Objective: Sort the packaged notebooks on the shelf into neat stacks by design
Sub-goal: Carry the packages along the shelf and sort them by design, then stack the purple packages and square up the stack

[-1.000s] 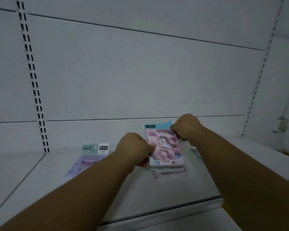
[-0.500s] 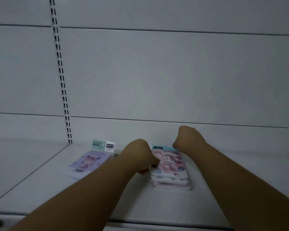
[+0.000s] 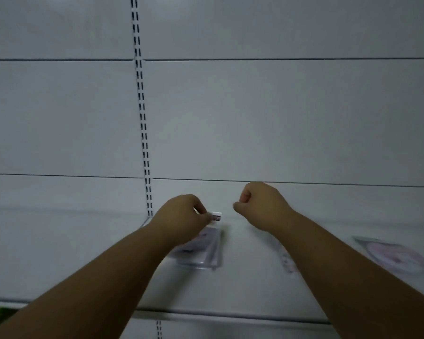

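Left hand (image 3: 181,216) fingers pinched on purple notebook pack (image 3: 203,248) near shelf (image 3: 83,253) back edge, right hand (image 3: 260,206) loosely curled, empty, pink pack (image 3: 397,255) at right.

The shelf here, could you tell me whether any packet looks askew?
Yes: the pink packet at far right lies skewed to the shelf edge, apart from the purple stack under the left hand.

The purple notebook stack (image 3: 201,248) lies flat on the shelf (image 3: 59,253) near the slotted upright, partly covered by my left forearm; its clear packaging and white header card are visible. The pink notebook stack (image 3: 288,261) lies well to its right, mostly hidden by my right forearm. A third pink packaged notebook (image 3: 394,256) lies flat at far right, blurred.
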### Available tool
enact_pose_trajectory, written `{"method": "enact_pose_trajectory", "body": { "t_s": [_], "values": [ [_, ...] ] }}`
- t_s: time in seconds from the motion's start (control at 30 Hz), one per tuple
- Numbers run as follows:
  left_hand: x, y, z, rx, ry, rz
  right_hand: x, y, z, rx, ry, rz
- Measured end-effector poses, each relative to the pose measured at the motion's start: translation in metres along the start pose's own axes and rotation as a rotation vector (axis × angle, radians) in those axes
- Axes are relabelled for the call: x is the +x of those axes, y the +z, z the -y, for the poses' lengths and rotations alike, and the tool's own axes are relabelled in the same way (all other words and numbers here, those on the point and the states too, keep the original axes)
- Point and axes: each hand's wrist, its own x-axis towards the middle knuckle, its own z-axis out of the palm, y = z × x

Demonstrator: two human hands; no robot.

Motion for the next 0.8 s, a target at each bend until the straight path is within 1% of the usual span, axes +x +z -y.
{"method": "enact_pose_trajectory", "body": {
  "t_s": [0.07, 0.17, 0.23, 0.3, 0.37, 0.43, 0.53, 0.6, 0.67, 0.7, 0.8],
  "values": [
    [-0.002, -0.010, 0.027, 0.084, 0.040, -0.027, -0.005, 0.014, 0.016, -0.036, 0.010, 0.027],
    [-0.002, -0.014, 0.063, 0.130, 0.065, -0.049, -0.017, 0.035, 0.034, -0.118, 0.070, 0.093],
    [0.001, -0.009, 0.077, 0.150, 0.052, 0.026, -0.028, 0.050, 0.040, -0.169, 0.144, 0.120],
    [0.003, -0.002, 0.082, 0.169, 0.045, 0.105, -0.038, 0.062, 0.043, -0.161, 0.209, 0.146],
    [0.005, 0.004, 0.081, 0.146, 0.063, 0.131, -0.044, 0.068, 0.046, -0.126, 0.248, 0.149],
    [0.007, 0.008, 0.076, 0.073, 0.077, 0.153, -0.045, 0.069, 0.048, -0.109, 0.273, 0.130],
    [0.011, 0.012, 0.073, -0.038, 0.056, 0.170, -0.041, 0.073, 0.045, -0.101, 0.313, 0.144],
    [0.010, 0.014, 0.075, -0.065, 0.057, 0.148, -0.038, 0.077, 0.039, -0.071, 0.352, 0.136],
    [0.007, 0.016, 0.077, -0.118, 0.055, 0.103, -0.039, 0.078, 0.036, 0.003, 0.352, 0.110],
    [0.005, 0.018, 0.078, -0.175, 0.062, 0.080, -0.039, 0.077, 0.036, 0.048, 0.338, 0.091],
    [0.006, 0.020, 0.081, -0.544, 0.093, 0.033, -0.041, 0.077, 0.040, 0.303, 0.255, 0.012]
  ]
}}
